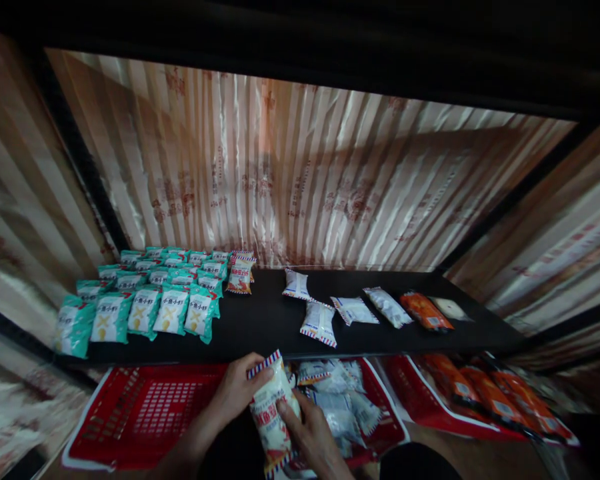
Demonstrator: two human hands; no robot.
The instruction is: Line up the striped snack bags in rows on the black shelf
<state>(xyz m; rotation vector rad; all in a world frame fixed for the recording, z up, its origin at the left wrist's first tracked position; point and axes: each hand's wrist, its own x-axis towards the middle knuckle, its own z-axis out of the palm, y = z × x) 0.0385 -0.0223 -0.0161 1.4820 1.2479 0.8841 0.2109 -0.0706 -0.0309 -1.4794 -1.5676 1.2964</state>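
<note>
A white snack bag with red lettering and striped ends [271, 417] is held upright between both hands, in front of the black shelf [265, 327]. My left hand [237, 389] pinches its top left corner, fingers closed. On its right side, my right hand [310, 427] is closed round the bag, thumb on the front. Just beyond, several white bags [337, 407] lie in a red basket [387, 413]. On the shelf, a similar bag with red lettering [239, 275] stands at the back beside rows of teal bags [143, 311].
White bags [319, 323] lie spread on the shelf's middle, with an orange bag [425, 311] to their right. A red basket [165, 407] sits low at left; another [430, 403] at right holds orange bags. Black posts [80, 147] frame the shelf.
</note>
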